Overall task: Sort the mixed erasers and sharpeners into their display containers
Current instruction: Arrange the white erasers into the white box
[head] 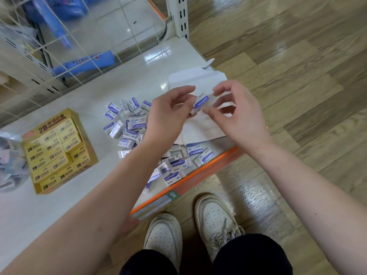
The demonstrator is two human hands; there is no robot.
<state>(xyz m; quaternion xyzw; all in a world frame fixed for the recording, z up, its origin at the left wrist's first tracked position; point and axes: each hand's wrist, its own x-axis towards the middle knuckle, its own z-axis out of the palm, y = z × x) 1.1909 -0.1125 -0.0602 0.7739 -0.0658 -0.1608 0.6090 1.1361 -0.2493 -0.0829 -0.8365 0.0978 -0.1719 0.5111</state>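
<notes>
Our left hand (168, 114) and right hand (236, 114) meet above the white shelf (95, 108), each pinching one end of a blue-and-white eraser (201, 103). It is held just over an open white carton (198, 80) near the shelf's orange edge. A loose pile of matching erasers (127, 126) lies beside and in front of the carton, partly hidden by our left forearm. A yellow box of 2B erasers (57, 149) sits further left, beside a clear plastic bag (10, 161). A wire grid (59, 46) stands behind.

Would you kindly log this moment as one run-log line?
left hand, right hand: pinch one eraser | below: white box | shelf: eraser pile, yellow box
</notes>
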